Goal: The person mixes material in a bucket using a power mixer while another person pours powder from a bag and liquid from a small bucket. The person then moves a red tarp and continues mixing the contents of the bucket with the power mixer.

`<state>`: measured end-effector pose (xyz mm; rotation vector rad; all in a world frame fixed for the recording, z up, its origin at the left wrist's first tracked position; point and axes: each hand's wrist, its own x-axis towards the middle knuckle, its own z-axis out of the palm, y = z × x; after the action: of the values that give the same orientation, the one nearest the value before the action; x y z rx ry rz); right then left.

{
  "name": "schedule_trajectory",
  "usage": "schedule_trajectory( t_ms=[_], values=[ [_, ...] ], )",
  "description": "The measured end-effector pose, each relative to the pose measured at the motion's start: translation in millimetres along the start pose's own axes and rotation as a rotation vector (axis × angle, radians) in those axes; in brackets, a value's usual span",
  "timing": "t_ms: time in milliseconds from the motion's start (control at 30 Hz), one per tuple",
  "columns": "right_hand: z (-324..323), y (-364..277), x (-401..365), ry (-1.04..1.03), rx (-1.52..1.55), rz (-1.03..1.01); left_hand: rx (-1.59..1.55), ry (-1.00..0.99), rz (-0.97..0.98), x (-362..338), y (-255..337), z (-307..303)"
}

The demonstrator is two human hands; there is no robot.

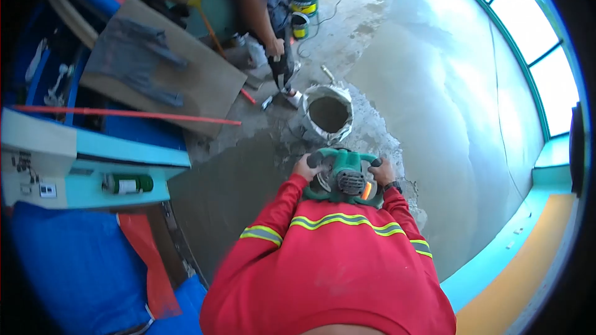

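Note:
A green handheld paddle mixer is held close in front of my chest, its round vented motor end towards me. My left hand is wrapped round its black left grip. Round the right grip my right hand is closed too, with a dark watch at that wrist. Just beyond the mixer stands a bucket lined with a pale bag, holding grey wet mix. The mixer's lower end is hidden under its body.
A person stands beyond the bucket to the left. Smooth wet screed spreads to the right, with a cable across it. Buckets stand at the back. A board with a grey garment and a red bar lie left.

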<state>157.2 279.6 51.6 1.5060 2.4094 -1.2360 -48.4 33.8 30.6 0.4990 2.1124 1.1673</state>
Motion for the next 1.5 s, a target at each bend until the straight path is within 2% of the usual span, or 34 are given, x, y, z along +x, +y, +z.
schedule_trajectory(
  t_ms=[33, 167, 267, 367, 567, 733, 833, 900, 967, 1067, 1167, 1233, 1433, 1500],
  values=[
    [-2.1, -3.4, -1.0, 0.014, -0.006, 0.0, -0.111, -0.074, -0.114, 1.7, 1.9, -1.2],
    [-9.2, -12.1, -9.5, 0.045, -0.034, -0.025, -0.6, -0.303, -0.185, 11.3, -29.4, -1.6],
    [-9.1, -7.9, -8.5, 0.022, 0.014, -0.018, -0.633, -0.434, -0.332, 0.6, -13.2, -17.7],
    [-10.1, -7.7, -10.3, 0.012, 0.041, -0.032, -0.717, -0.472, -0.301, -1.0, -22.9, -17.5],
    [-9.9, -10.5, -7.2, -0.002, -0.03, -0.029, -0.822, -0.415, -0.343, -20.7, -32.0, -11.6],
    [-6.9, -43.6, 8.6, -0.063, -0.166, -0.07, -0.763, -0.152, -0.338, -44.9, -69.5, 7.0],
    [-4.5, -67.9, 20.1, -0.089, -0.235, -0.223, -0.692, -0.04, -0.317, -53.6, -100.1, 14.3],
    [10.9, -73.2, 26.6, -0.108, -0.245, -0.264, -0.751, 0.086, -0.335, -75.5, -76.9, 10.6],
    [8.5, -91.1, 26.8, -0.172, -0.287, -0.251, -0.851, 0.114, -0.405, -78.2, -91.6, 15.0],
    [5.0, -100.5, 28.0, -0.198, -0.314, -0.262, -1.063, 0.09, -0.529, -83.2, -87.6, 17.8],
    [8.7, -99.6, 35.4, -0.185, -0.312, -0.272, -0.993, 0.12, -0.457, -84.3, -86.6, 18.3],
    [6.3, -91.2, 32.7, -0.184, -0.277, -0.237, -0.946, 0.084, -0.487, -83.0, -56.3, 7.0],
    [-5.6, -26.2, -3.2, -0.068, -0.017, -0.03, -0.71, -0.163, -0.424, -33.9, -31.9, -12.1],
    [4.9, -12.3, -19.9, 0.033, 0.024, 0.037, -0.613, -0.29, -0.378, -5.9, -27.4, -20.7]
  ],
)
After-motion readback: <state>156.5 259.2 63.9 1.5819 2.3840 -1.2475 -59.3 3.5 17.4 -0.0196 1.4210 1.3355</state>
